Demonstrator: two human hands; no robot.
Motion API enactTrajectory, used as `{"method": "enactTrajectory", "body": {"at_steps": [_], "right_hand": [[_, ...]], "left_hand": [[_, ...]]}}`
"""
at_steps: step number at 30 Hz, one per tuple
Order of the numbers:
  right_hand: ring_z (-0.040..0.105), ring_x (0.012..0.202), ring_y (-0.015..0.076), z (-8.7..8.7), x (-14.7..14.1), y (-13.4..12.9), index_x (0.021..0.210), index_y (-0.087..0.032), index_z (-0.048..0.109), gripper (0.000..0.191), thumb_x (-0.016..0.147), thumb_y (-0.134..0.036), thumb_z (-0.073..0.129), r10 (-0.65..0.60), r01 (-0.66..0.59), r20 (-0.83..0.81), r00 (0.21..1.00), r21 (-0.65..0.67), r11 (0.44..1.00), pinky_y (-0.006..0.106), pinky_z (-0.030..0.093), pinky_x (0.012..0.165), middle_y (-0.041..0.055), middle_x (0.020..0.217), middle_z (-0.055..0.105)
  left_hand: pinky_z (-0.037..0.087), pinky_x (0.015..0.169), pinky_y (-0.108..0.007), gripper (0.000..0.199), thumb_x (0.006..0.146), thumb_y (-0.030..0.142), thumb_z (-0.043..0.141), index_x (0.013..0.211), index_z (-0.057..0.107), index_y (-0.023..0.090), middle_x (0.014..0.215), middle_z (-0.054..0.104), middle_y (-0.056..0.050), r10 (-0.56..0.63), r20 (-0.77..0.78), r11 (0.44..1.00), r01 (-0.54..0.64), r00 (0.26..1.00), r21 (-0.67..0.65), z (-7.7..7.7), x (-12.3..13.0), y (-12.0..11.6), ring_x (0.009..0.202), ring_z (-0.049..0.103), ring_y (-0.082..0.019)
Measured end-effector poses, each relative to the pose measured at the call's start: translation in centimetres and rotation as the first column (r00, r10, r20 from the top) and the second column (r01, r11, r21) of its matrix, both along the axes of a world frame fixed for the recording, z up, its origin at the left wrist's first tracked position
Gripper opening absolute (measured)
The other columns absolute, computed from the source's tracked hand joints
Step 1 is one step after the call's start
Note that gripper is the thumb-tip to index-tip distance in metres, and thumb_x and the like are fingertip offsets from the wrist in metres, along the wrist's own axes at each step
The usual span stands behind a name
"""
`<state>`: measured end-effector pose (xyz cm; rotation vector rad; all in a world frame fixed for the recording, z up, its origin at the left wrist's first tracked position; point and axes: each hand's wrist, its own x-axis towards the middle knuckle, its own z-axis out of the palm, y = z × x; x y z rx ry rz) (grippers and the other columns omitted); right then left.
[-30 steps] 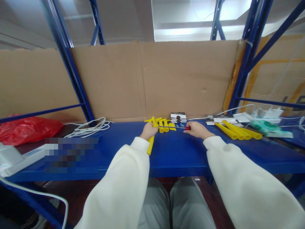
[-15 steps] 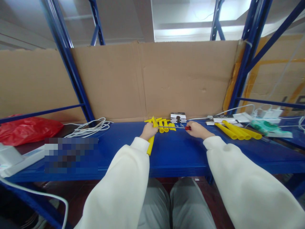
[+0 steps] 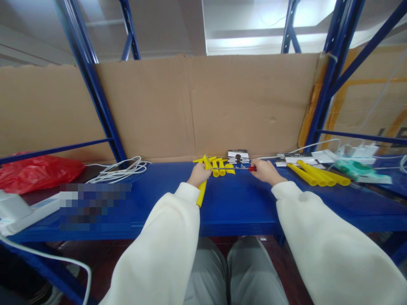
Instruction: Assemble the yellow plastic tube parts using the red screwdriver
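My left hand (image 3: 199, 174) is closed around a yellow tube-shaped piece (image 3: 201, 195), whose lower end slants toward me over the blue shelf. A red-handled screwdriver (image 3: 252, 169) is gripped in my right hand (image 3: 264, 171). Its long metal shaft runs level to the left and meets the yellow piece beside my left fingers. The exact contact at the tip is too small to make out. Just behind the shaft lie several short yellow parts (image 3: 216, 170) and some tiny metal pieces (image 3: 243, 166), probably screws.
A small stack of black-and-white packets (image 3: 238, 156) stands against the cardboard panel (image 3: 229, 106). Several yellow tubes (image 3: 313, 174) lie to the right, near a green-and-white pack (image 3: 352, 168). On the left are coiled white cable (image 3: 127, 169), a red bag (image 3: 41, 171) and a power strip (image 3: 34, 214).
My right hand has shifted very slightly to the right with the screwdriver, and its grip on the handle has turned a little. My left hand and the yellow piece stay in place.
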<state>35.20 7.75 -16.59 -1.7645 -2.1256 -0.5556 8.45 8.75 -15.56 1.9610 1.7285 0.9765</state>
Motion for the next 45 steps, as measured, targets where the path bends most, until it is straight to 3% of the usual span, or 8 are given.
{"method": "enactTrajectory", "body": {"at_steps": [9,17,26,30,37,42,45], "right_hand": [[0.064,0.082,0.022,-0.8,0.9,1.0,0.083,-0.021,0.063,0.009,0.082,-0.019,0.055,0.094,-0.093,-0.041,0.995,0.026,0.995,0.029,0.037,0.07,0.0069,0.087,0.072],[0.066,0.087,0.0212,-1.2,0.5,1.3,0.085,-0.021,0.07,0.011,0.079,-0.017,0.061,0.218,-0.224,-0.062,0.974,-0.137,0.965,0.028,0.046,0.075,0.0074,0.093,0.073],[0.067,0.092,0.0224,-1.2,-0.1,1.1,0.089,-0.023,0.073,0.027,0.073,-0.007,0.058,0.142,-0.176,-0.13,0.981,-0.296,0.939,0.032,0.049,0.081,0.0051,0.101,0.075],[0.068,0.089,0.0211,-1.0,-0.2,0.8,0.091,-0.022,0.074,0.029,0.072,-0.009,0.058,0.137,-0.208,-0.214,0.967,-0.362,0.909,0.033,0.051,0.082,0.0041,0.098,0.075],[0.07,0.091,0.0218,-1.2,-0.1,1.0,0.096,-0.024,0.074,0.028,0.074,-0.012,0.06,0.196,-0.278,-0.279,0.94,-0.297,0.913,0.034,0.054,0.082,0.0036,0.099,0.076],[0.07,0.09,0.0229,-1.2,-0.4,0.9,0.097,-0.023,0.072,0.019,0.08,-0.022,0.065,0.171,-0.268,-0.307,0.936,-0.31,0.912,0.035,0.054,0.081,0.0049,0.098,0.076],[0.07,0.093,0.0244,-1.1,-1.0,0.9,0.098,-0.022,0.072,0.017,0.082,-0.027,0.066,0.19,-0.255,-0.282,0.94,-0.218,0.942,0.039,0.053,0.085,0.0076,0.101,0.076]], "left_hand": [[0.053,0.071,-0.024,0.018,0.074,0.01,0.055,0.059,0.064,0.016,0.071,0.075,-0.007,0.016,-0.007,1.0,-0.016,1.0,-0.001,0.0,0.0,0.1,0.08,0.074,-0.022],[0.053,0.07,-0.023,0.02,0.073,0.008,0.056,0.056,0.062,0.017,0.066,0.073,-0.007,0.016,0.037,1.0,-0.016,0.999,-0.001,0.2,0.1,-0.1,0.079,0.073,-0.022],[0.052,0.07,-0.024,0.016,0.076,0.009,0.057,0.066,0.069,0.013,0.073,0.074,-0.008,0.004,0.069,1.0,-0.005,0.998,0.018,0.4,0.3,-0.4,0.082,0.073,-0.022],[0.051,0.067,-0.023,0.017,0.076,0.009,0.057,0.063,0.067,0.013,0.069,0.073,-0.007,-0.016,0.087,1.0,0.015,0.996,0.018,0.3,0.3,-0.4,0.078,0.072,-0.021],[0.047,0.058,-0.022,0.025,0.076,0.007,0.055,0.053,0.057,0.016,0.057,0.066,-0.003,-0.051,0.152,0.999,0.052,0.987,-0.004,0.3,0.5,-0.5,0.065,0.068,-0.018],[0.044,0.054,-0.021,0.028,0.076,0.005,0.054,0.051,0.054,0.017,0.048,0.058,0.0,-0.071,0.188,0.997,0.072,0.98,0.0,0.2,0.7,-0.5,0.055,0.062,-0.015],[0.044,0.055,-0.021,0.027,0.076,0.006,0.055,0.051,0.054,0.017,0.047,0.057,0.001,-0.081,0.202,0.996,0.087,0.976,-0.017,0.1,0.8,-0.4,0.053,0.061,-0.015]]}}
